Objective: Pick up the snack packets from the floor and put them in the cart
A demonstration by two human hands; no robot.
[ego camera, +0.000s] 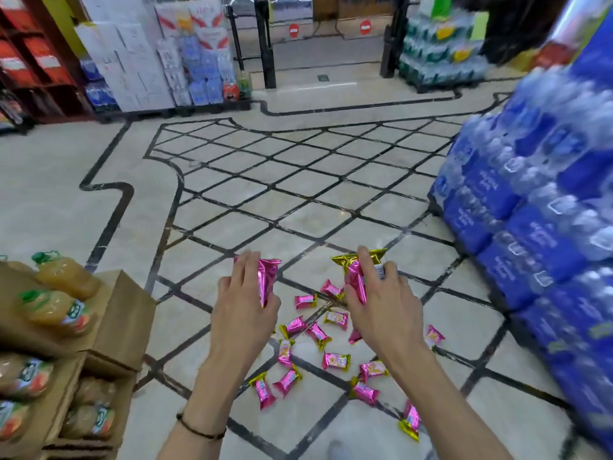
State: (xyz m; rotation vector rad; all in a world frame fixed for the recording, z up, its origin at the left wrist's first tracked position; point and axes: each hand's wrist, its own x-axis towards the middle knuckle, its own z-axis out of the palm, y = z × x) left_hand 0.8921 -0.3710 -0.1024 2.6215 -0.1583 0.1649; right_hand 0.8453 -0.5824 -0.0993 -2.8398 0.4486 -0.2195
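Several pink and gold snack packets (335,361) lie scattered on the tiled floor below my hands. My left hand (243,307) grips a pink packet (268,277) held above the floor. My right hand (381,303) grips a bunch of pink and gold packets (356,270), also raised. Both hands hover over the scattered pile. No cart is in view.
Cardboard boxes of juice bottles (66,327) stand at the near left. A tall stack of blue water-bottle packs (530,234) fills the right side. White cartons and bottle packs (159,61) line the back, beside black entry gates (265,44). Open tiled floor (265,180) stretches ahead.
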